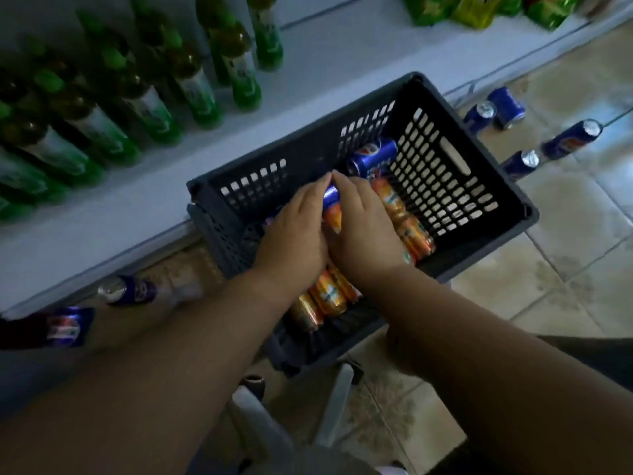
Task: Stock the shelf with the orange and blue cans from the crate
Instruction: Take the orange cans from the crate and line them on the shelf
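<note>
Pale floor tiles [561, 234] run under everything, and a long white shelf [308, 73] crosses from nine o'clock up to one, with green bottles [144, 108] standing at ten and bright snack bags [479, 8] at one. Loose blue cans [507, 108] stand on the tiles at two and down at eight. Dead centre sits the dark crate [455, 186], leaning against the shelf edge. My left hand [294, 241] and right hand [363, 231] are together inside it, fingers curled round a blue can [331, 197] and an orange can [334, 216] between my palms. More orange cans [407, 228] lie beside and below my wrists. I judge I should squeeze evenly, lift straight clear of the crate wall, then set the cans upright on bare shelf.
</note>
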`<state>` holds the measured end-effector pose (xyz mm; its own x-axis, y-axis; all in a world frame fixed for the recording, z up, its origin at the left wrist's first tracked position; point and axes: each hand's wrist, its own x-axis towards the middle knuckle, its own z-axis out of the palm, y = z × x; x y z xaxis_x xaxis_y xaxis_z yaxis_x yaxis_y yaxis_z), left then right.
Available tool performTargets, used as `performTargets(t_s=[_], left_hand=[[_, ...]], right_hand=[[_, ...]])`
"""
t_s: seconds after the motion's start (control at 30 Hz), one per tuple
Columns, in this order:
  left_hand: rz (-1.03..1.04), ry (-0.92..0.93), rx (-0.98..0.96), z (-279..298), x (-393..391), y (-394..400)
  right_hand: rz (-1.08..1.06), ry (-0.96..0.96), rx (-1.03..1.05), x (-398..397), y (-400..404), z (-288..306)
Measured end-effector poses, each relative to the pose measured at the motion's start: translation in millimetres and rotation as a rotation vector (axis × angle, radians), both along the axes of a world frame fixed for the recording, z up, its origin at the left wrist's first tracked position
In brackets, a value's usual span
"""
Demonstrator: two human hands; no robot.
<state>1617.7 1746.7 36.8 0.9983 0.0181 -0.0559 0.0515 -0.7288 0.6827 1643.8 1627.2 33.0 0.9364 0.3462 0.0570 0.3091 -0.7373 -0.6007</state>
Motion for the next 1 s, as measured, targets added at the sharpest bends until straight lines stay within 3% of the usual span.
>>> performTargets(t_s=[0.2,0.33,0.47,0.67,0.77,0.87,1.0], left_hand=[[0.094,0.325,-0.129,-91.4,18.0,1.0],[0.417,0.573,-0.480,-135.6,28.4,0.4],[0.671,0.734,-0.619,-166.8,45.5,-6.1],[0.925,0.874,-0.817,-200.9,67.0,-5.5],[1.131,0.940,-1.004,-212.1,66.2,-1.6],[1.246,0.935,-0.975,-224.0,64.7,3.1],[1.283,0.929,-0.953,-229.5,66.3,8.6]], right_hand=[[-0.036,0.323,-0.149,19.7,-0.8,-80.6],[-0.108,0.578,-0.246,29.2,-1.9,-125.1],[-0.153,0.673,-0.225,41.4,3.0,-154.6],[-0.093,0.814,-0.294,57.6,18.4,-188.0],[-0.261,0.753,-0.176,62.1,15.9,-193.1],[-0.333,0.752,-0.159,66.5,13.3,-198.7],[-0.229,0.958,-0.137,64.8,29.4,-204.5]])
